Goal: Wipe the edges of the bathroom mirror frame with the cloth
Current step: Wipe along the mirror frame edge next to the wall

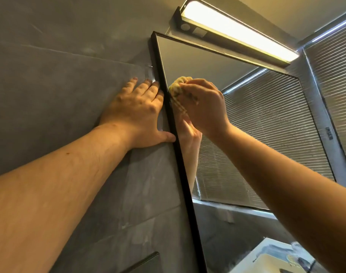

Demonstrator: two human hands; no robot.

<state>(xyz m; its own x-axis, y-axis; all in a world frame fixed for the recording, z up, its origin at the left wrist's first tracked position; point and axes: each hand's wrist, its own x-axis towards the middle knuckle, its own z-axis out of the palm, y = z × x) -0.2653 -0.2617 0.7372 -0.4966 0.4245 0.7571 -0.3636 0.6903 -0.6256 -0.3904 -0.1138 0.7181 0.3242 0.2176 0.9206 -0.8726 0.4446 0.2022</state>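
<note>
Both bare forearms reach up from the camera. Clamped in the curled fingers of the right hand [204, 107], the bunched yellow cloth [178, 88] presses where the glass meets the thin black mirror frame [173, 123], on its left edge below the top corner. Flat on the grey wall tile [50, 79] just beside it, the left hand [137, 113] lies spread, thumb touching the frame. Best to pinch cloth over the rail, sliding steadily.

Frame [185, 186] runs bare below the left hand [137, 107]; above, open to the corner; lamp [237, 28] crowds the top edge.
</note>
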